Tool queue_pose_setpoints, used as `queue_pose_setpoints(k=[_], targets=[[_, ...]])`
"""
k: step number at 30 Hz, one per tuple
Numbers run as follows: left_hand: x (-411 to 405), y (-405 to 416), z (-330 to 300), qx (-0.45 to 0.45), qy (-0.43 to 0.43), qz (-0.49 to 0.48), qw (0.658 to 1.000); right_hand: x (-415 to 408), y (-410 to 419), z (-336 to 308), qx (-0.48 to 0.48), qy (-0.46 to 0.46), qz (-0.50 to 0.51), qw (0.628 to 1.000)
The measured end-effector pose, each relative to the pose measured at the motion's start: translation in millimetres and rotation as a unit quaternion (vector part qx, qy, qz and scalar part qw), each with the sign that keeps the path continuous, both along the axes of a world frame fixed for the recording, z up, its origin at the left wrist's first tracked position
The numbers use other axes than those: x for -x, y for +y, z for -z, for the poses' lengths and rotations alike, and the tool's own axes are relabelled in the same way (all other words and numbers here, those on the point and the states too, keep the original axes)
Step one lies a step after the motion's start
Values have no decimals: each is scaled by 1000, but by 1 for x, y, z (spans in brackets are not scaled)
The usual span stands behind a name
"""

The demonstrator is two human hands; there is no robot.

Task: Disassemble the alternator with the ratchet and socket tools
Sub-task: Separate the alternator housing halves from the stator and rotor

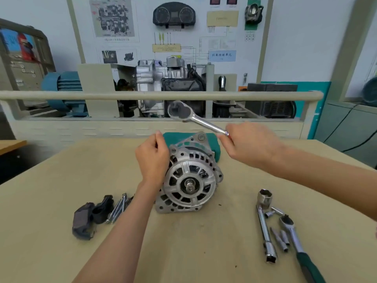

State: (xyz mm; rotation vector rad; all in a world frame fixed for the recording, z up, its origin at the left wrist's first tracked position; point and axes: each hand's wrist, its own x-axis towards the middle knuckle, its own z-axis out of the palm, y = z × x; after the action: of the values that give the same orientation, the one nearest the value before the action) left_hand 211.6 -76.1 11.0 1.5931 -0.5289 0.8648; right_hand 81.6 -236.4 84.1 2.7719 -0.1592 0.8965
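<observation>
From the head camera: the alternator (pixel 189 178) stands on edge mid-table, shaft end facing us, and looks partly stripped. The left hand (pixel 152 158) curls against its rim, steadying it. The right hand (pixel 247 144) grips the ratchet (pixel 195 119) handle, head raised clear, arm reaching forward. Next, likely: seating that head on a fastener.

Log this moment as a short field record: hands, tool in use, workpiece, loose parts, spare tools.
left hand: holds the alternator's left side
right hand: grips the ratchet handle, raised
ratchet: in the air, head above and behind the alternator, no socket visible on it
alternator: on the table, shaft toward the camera
bolts: loose, left of the alternator, beside black covers
spare tools: right of the alternator
</observation>
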Motion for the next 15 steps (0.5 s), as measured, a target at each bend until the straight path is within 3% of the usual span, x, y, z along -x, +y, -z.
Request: queue_pose_setpoints(k=[2, 3, 4, 6, 7, 9, 12, 13, 15], targets=[[-2, -2, 2, -4, -5, 1, 1000, 0, 10, -7, -35, -159, -83, 983], [-3, -3, 2, -4, -4, 8, 1000, 1, 10, 1, -77, -176, -100, 976], [-2, -4, 3, -3, -4, 13, 1000, 4, 9, 14, -101, -136, -80, 982], [-3, 0, 1, 8, 0, 5, 1000, 9, 1, 32, -72, 63, 33, 995], [-3, 6, 1, 18, 12, 5, 1000, 10, -6, 30, -49, 115, 69, 990], [-3, 7, 2, 46, 31, 16, 998, 2, -17, 4, -55, 87, 68, 992], [2, -3, 3, 20, -6, 41, 999, -7, -1, -13, -58, -147, -80, 984], [4, -6, 1, 13, -12, 49, 999, -7, 2, -8, -90, -167, -99, 977], [4, -3, 2, 23, -7, 42, 999, -4, -1, 16, -103, -32, -17, 994]])
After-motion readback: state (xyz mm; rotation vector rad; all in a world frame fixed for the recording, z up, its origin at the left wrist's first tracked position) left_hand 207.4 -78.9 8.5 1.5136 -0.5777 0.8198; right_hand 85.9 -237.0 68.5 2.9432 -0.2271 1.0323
